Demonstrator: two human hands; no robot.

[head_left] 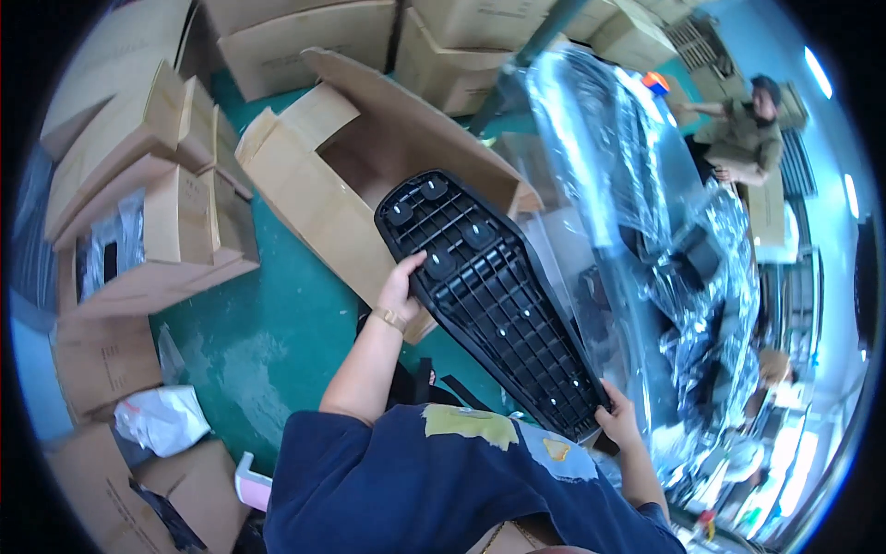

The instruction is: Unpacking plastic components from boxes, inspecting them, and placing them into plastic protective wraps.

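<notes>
Between my hands is a long black plastic panel [503, 305], wider at its far end and narrower toward me. Its ribbed, grid-like underside faces up, with several rounded pads near the far end. My left hand [402, 286] is closed on its left edge, the thumb lying over the ribs. At the narrow near end, my right hand [616, 415] grips the right corner. The panel slants over an open cardboard box [314, 208], its far end overlapping the box's near side. The panel's other face is hidden.
To the right lies a heap of black parts in clear plastic film [600, 157]. Stacked cartons [120, 166] stand at left, and more cartons [305, 46] at the back. A white bag [164, 420] sits lower left on the green floor [240, 342]. Another person [752, 138] stands far right.
</notes>
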